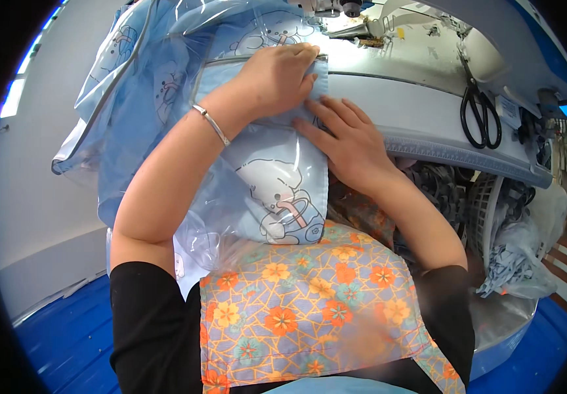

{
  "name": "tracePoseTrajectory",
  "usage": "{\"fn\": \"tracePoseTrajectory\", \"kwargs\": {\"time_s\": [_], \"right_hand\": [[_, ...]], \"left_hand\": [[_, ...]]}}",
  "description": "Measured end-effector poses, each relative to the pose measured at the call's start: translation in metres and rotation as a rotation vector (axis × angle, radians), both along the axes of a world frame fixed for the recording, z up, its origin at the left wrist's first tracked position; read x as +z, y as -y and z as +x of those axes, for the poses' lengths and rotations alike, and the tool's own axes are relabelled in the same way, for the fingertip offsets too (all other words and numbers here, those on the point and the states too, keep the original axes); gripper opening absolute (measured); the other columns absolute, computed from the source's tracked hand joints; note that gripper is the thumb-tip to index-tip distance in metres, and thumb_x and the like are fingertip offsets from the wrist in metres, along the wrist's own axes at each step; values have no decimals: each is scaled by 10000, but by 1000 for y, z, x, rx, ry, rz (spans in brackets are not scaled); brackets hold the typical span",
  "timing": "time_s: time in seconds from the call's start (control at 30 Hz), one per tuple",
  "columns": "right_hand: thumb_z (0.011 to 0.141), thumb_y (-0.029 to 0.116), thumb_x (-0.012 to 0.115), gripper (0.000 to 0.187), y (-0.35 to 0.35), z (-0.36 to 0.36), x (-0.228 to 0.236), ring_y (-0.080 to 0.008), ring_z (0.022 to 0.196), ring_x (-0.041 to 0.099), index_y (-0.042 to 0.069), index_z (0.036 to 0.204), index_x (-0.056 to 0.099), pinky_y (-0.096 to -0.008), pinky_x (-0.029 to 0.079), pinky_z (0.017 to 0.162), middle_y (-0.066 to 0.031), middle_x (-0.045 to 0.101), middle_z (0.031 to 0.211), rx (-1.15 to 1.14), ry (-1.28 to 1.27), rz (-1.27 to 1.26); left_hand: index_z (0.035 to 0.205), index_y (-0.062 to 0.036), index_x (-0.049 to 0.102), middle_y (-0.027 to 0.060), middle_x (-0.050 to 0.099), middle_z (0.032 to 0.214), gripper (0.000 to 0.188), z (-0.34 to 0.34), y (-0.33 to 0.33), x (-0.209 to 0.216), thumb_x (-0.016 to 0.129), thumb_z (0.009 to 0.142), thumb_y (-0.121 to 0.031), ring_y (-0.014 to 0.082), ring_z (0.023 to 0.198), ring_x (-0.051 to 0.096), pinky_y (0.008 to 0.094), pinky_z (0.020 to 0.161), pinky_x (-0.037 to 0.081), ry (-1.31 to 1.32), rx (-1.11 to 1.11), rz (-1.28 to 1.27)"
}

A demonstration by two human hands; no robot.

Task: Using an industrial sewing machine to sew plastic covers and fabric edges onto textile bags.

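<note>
While the light blue printed fabric piece (277, 190) with its glossy clear plastic layer drapes from the sewing table (395, 105) down over your lap, your left hand (280, 79) lies flat on its upper edge, fingers together and pressing, gripping nothing. Your right hand (346, 141) rests just beside it, fingers spread wide on the fabric's right border, touching the left hand's fingertips; black-handled scissors (480, 115) lie well apart on the smooth grey tabletop
</note>
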State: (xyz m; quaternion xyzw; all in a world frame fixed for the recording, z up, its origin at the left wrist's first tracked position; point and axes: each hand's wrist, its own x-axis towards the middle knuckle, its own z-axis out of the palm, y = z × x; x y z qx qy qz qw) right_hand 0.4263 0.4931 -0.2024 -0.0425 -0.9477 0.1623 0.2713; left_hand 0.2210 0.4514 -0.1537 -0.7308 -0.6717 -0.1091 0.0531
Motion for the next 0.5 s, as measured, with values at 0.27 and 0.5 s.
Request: {"fn": "tracePoseTrajectory", "kwargs": {"time_s": [0.27,0.5], "right_hand": [[729,54,608,325,6,-7,10,-308,1037,634,44,1046,683,-410,530,848,-115,672,1080,18,-146,-114],[737,88,637,319,0,-4,10,-307,1050,630,45,1048,689,-407,525,861,-125,670,1093,19,-103,-140]], "left_hand": [[1211,10,577,159,615,1243,403,21,5,-24,599,879,-219,267,1147,593,399,970,452,-141,83,168],[1108,11,598,135,637,1123,323,25,0,-25,604,859,-195,247,1090,601,387,926,451,-62,114,138]]}}
